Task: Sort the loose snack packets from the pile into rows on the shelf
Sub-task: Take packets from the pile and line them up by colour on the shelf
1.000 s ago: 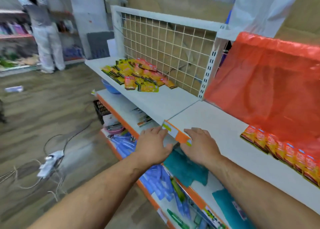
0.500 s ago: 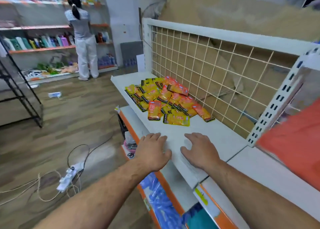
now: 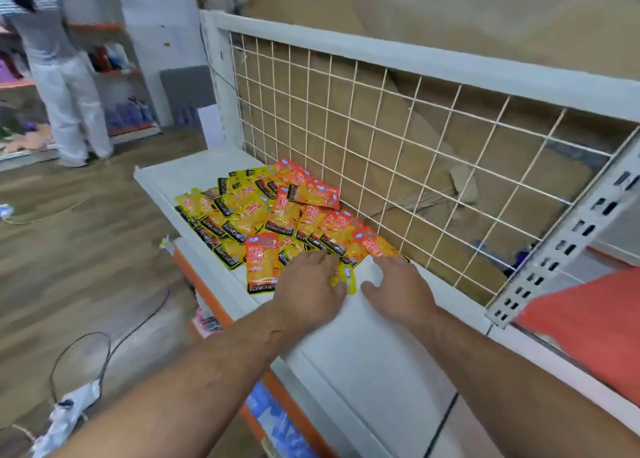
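Left hand: the left hand (image 3: 308,284) lies palm down with its fingers straight, covering the pile's nearest packets. A yellow packet (image 3: 344,279) peeks out from under it. It grips nothing.
Right hand: the right hand (image 3: 398,287) is spread wide on the bare shelf (image 3: 363,360), holding nothing. Its fingertips are just short of an orange packet (image 3: 372,244).
Pile: the snack packets (image 3: 263,208) lie in a loose overlapping heap at the far end of the shelf, from the front edge back to the wire mesh (image 3: 381,138).
Change: half a second ago both hands lay flat on bare shelf, well short of the heap. Now they have reached its near edge.
Meaning: sorting seems about to begin, as no rows show here yet.
Next: probably drawing the nearest packets onto the bare shelf.
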Demonstrator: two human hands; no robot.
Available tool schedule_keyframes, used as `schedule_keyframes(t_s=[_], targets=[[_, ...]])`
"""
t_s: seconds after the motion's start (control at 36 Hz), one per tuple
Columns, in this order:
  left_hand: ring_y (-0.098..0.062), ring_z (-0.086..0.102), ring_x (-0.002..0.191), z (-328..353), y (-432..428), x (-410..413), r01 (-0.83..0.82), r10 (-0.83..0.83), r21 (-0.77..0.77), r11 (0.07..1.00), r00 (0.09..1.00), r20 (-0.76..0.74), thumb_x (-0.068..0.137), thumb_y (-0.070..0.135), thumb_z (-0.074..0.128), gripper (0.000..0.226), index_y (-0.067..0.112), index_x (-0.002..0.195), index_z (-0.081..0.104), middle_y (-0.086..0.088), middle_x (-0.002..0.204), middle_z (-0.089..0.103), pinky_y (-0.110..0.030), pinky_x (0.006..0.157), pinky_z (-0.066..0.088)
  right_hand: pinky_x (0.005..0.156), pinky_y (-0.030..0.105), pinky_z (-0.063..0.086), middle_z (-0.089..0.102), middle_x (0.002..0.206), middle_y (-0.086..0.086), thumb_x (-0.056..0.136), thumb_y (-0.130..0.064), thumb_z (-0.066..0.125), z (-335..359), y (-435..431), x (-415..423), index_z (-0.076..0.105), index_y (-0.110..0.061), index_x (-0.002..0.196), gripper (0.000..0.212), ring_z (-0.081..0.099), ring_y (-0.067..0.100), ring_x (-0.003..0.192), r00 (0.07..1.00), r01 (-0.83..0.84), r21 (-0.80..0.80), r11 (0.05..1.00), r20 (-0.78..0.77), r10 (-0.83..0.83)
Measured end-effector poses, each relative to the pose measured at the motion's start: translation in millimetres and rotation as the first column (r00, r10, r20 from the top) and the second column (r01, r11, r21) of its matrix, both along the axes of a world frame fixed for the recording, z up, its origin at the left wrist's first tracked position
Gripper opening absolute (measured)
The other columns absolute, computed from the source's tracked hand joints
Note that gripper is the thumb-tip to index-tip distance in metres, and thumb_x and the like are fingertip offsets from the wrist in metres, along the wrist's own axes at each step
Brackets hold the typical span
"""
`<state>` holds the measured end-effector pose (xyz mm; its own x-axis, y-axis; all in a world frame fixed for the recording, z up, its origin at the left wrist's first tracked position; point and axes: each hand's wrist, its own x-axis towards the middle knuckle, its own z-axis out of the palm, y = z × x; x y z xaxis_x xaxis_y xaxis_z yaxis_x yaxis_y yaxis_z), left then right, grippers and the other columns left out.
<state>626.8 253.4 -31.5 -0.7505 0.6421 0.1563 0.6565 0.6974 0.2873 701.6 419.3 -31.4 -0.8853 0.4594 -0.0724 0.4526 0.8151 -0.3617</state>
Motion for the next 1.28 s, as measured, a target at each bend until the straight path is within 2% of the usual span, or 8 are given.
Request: schedule_keyframes(t_s=[0.19, 0.39, 0.53, 0.83, 0.92, 1.0, 1.11, 1.28], targets=[[-0.030, 0.050, 0.115, 8, 31, -61, 0.107, -0.107, -0.025, 0.994, 0.994, -0.001, 0.087, 0.042, 0.048, 0.043, 0.015, 0.120, 0.057, -0.005, 0.118, 0.058, -0.042, 0.092, 0.047, 0.091, 0.037, 0.048, 0.054, 0.122, 0.000, 0.085, -0.046, 0.056, -1, 10, -35, 0.057, -0.023, 0.119, 0.041, 0.048, 0.029, 0.119, 0.995, 0.090, 0.056, 0.994, 0.040, -0.092], [-0.031, 0.048, 0.115, 10, 51, -104, 0.135, -0.135, -0.155, 0.979, 0.991, 0.008, 0.094, 0.047, 0.046, 0.044, 0.013, 0.118, 0.058, -0.013, 0.118, 0.057, -0.039, 0.091, 0.045, 0.077, 0.033, 0.048, 0.067, 0.101, 0.004, 0.089, -0.045, 0.047, -3, 11, -52, 0.060, -0.020, 0.092, 0.028, 0.060, 0.029, 0.103, 0.981, 0.180, 0.132, 0.975, 0.046, -0.187], [-0.030, 0.049, 0.116, 14, 61, -115, 0.125, -0.117, -0.122, 0.985, 0.990, 0.073, 0.087, 0.049, 0.064, 0.055, 0.011, 0.124, 0.047, -0.014, 0.122, 0.052, -0.039, 0.090, 0.047, 0.065, 0.028, 0.043, 0.071, 0.096, 0.005, 0.083, -0.031, 0.062, 8, 13, -59, 0.056, -0.022, 0.084, 0.010, 0.066, 0.029, 0.092, 0.958, 0.262, 0.102, 0.960, 0.090, -0.271], [-0.028, 0.060, 0.106, 17, 75, -130, 0.134, -0.112, -0.161, 0.978, 0.984, 0.139, 0.078, 0.042, 0.076, 0.057, 0.008, 0.117, 0.054, -0.012, 0.118, 0.058, -0.034, 0.081, 0.049, 0.064, 0.030, 0.053, 0.069, 0.075, -0.001, 0.080, -0.051, 0.064, 10, 16, -66, 0.064, -0.016, 0.080, 0.035, 0.067, 0.023, 0.079, 0.884, 0.390, 0.084, 0.917, 0.244, -0.398], [-0.028, 0.061, 0.107, 16, 77, -128, 0.112, -0.095, -0.135, 0.984, 0.987, 0.132, 0.077, 0.036, 0.077, 0.064, 0.004, 0.125, 0.049, -0.012, 0.119, 0.059, -0.034, 0.080, 0.050, 0.066, 0.031, 0.051, 0.069, 0.085, 0.000, 0.083, -0.050, 0.066, 13, 14, -62, 0.056, -0.019, 0.083, 0.033, 0.066, 0.023, 0.085, 0.880, 0.410, 0.079, 0.909, 0.226, -0.417], [-0.028, 0.064, 0.101, 16, 77, -126, 0.103, -0.089, -0.099, 0.990, 0.987, 0.136, 0.078, 0.033, 0.075, 0.070, 0.001, 0.130, 0.042, -0.011, 0.113, 0.064, -0.032, 0.071, 0.048, 0.065, 0.029, 0.048, 0.070, 0.094, 0.000, 0.083, -0.049, 0.067, 14, 14, -55, 0.057, -0.020, 0.090, 0.031, 0.065, 0.021, 0.087, 0.875, 0.449, -0.002, 0.893, 0.205, -0.439], [-0.031, 0.064, 0.095, 21, 73, -118, 0.107, -0.103, -0.019, 0.994, 0.983, 0.150, 0.082, 0.019, 0.066, 0.038, 0.010, 0.111, 0.043, -0.011, 0.104, 0.066, -0.032, 0.065, 0.041, 0.063, 0.028, 0.048, 0.072, 0.094, 0.000, 0.082, -0.052, 0.069, 19, 18, -43, 0.065, -0.021, 0.102, 0.037, 0.064, 0.017, 0.077, 0.865, 0.491, -0.104, 0.865, 0.179, -0.469], [-0.031, 0.064, 0.091, 33, 72, -95, 0.003, -0.061, 0.142, 0.990, 0.912, 0.406, 0.077, 0.007, 0.060, 0.027, 0.009, 0.104, 0.056, -0.011, 0.096, 0.067, -0.036, 0.071, 0.053, 0.050, 0.032, 0.054, 0.061, 0.054, 0.009, 0.092, -0.013, 0.063, 33, 19, -24, 0.056, -0.010, 0.071, 0.022, 0.058, 0.019, 0.041, 0.856, 0.475, -0.503, 0.722, 0.074, -0.511]])
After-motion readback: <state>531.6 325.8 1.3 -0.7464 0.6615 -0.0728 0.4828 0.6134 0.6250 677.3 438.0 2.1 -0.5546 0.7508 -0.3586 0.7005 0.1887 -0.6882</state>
